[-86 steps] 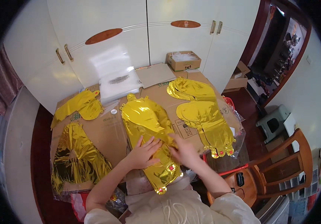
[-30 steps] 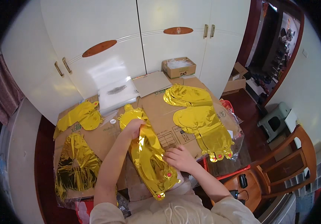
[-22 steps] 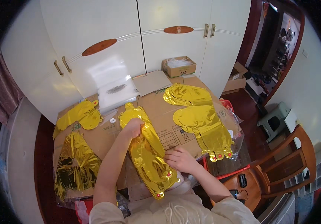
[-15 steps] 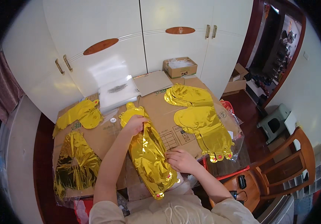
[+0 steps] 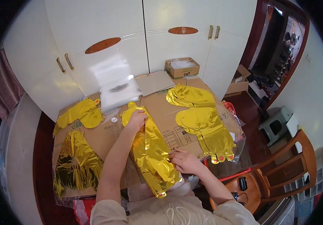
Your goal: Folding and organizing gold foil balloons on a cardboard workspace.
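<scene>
A long, flat gold foil balloon (image 5: 151, 150) lies lengthwise in front of me, its near end hanging over the table edge by my body. Small rounded tabs show at its far end, and a red dot marks a tip at the near end. My left hand (image 5: 136, 120) is closed on the foil near the far end, fingers pinching a fold. On the right edge, lower down, my right hand (image 5: 186, 161) pinches the foil between thumb and fingers. Right of it lie more flat gold foil balloons (image 5: 210, 123) with red-dotted tips.
Flattened cardboard (image 5: 157, 108) covers the table. At left are two gold foil pieces, a smooth one (image 5: 84, 114) and a crinkled one (image 5: 77, 165). Clear plastic bags (image 5: 118, 93), a grey board (image 5: 154, 83) and a small carton (image 5: 183, 67) stand at the back. A wooden chair (image 5: 259, 187) is at right.
The foil's near end looks flatter and narrower, with fewer red dots showing. My right hand has shifted slightly right along with the edge; my left hand has moved slightly up and keeps its hold.
</scene>
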Demonstrator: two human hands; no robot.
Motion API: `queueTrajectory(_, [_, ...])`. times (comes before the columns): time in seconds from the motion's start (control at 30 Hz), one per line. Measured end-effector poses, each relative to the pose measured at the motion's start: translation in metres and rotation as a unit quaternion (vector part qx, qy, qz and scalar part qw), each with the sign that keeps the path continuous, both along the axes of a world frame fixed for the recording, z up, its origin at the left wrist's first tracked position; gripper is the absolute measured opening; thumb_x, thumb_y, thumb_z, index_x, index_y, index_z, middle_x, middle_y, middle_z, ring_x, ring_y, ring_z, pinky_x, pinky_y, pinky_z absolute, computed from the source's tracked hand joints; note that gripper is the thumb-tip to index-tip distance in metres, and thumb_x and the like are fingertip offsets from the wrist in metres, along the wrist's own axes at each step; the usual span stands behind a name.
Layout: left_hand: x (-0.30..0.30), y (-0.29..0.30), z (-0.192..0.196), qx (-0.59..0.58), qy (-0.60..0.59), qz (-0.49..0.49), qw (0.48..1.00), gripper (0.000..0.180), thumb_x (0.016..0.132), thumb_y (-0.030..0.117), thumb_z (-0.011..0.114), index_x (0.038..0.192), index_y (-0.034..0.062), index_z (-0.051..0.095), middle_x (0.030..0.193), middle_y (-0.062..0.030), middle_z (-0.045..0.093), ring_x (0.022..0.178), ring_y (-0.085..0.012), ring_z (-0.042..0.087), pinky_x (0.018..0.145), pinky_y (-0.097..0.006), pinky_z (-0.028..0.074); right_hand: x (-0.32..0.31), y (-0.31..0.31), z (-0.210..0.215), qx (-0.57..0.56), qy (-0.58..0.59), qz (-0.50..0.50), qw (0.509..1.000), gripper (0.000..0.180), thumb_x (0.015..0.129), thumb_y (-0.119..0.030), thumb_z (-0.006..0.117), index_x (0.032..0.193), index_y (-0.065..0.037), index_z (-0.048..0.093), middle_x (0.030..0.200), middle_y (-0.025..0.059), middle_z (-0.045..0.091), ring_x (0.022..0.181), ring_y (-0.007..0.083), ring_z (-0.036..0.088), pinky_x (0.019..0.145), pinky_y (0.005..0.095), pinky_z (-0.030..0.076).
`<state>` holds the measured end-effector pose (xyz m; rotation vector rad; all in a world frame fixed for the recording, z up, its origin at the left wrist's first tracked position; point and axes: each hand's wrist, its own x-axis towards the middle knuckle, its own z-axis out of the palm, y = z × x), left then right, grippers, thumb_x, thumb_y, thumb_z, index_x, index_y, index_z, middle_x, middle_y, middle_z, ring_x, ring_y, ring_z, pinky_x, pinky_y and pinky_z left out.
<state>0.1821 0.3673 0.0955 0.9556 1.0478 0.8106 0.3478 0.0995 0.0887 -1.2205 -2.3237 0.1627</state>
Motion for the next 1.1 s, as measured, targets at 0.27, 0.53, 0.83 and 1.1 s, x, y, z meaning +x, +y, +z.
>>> queueTrajectory(0.27, [-0.021,0.011,-0.019,0.227,0.229,-0.031,0.946,0.045,0.073,0.0,0.066,0.116,0.0019,0.051,0.089,-0.0112,0.059,0.076,-0.0193,0.06,0.067,-0.032,0.049,-0.02,0.003,0.025,0.017,-0.026,-0.01,0.999,0.038,0.075,-0.012,0.064,0.112,-0.006,0.061,0.119,0.0111,0.061,0.119,0.0263,0.054,0.108,0.0433,0.038])
queueTrajectory(0.53, [-0.019,-0.029,0.007,0.633,0.407,-0.101,0.651,0.042,0.081,0.018,0.062,0.119,0.0035,0.054,0.123,-0.0175,0.057,0.119,-0.0327,0.05,0.098,-0.048,0.04,-0.016,0.006,0.004,-0.015,-0.034,0.019,0.999,0.035,0.079,-0.015,0.064,0.114,-0.014,0.064,0.127,0.0079,0.059,0.125,0.028,0.051,0.11,0.0442,0.037])
queueTrajectory(0.83, [-0.026,-0.053,-0.008,0.57,0.51,-0.265,0.587,0.071,0.093,0.055,0.044,0.143,0.0065,0.038,0.15,-0.0129,0.034,0.141,-0.0312,0.028,0.113,-0.058,0.017,-0.016,0.005,0.009,-0.029,-0.046,0.024,0.998,0.04,0.079,-0.015,0.064,0.119,-0.015,0.062,0.13,0.0087,0.057,0.13,0.0266,0.046,0.113,0.0449,0.032])
queueTrajectory(1.1, [-0.034,-0.053,-0.003,0.542,0.518,-0.291,0.594,0.073,0.093,0.057,0.043,0.146,0.008,0.032,0.154,-0.0137,0.027,0.142,-0.0337,0.024,0.113,-0.059,0.012,-0.015,0.005,0.003,-0.026,-0.047,0.028,0.998,0.05,0.078,-0.015,0.064,0.128,-0.011,0.055,0.135,0.0092,0.053,0.133,0.0271,0.042,0.114,0.0454,0.03])
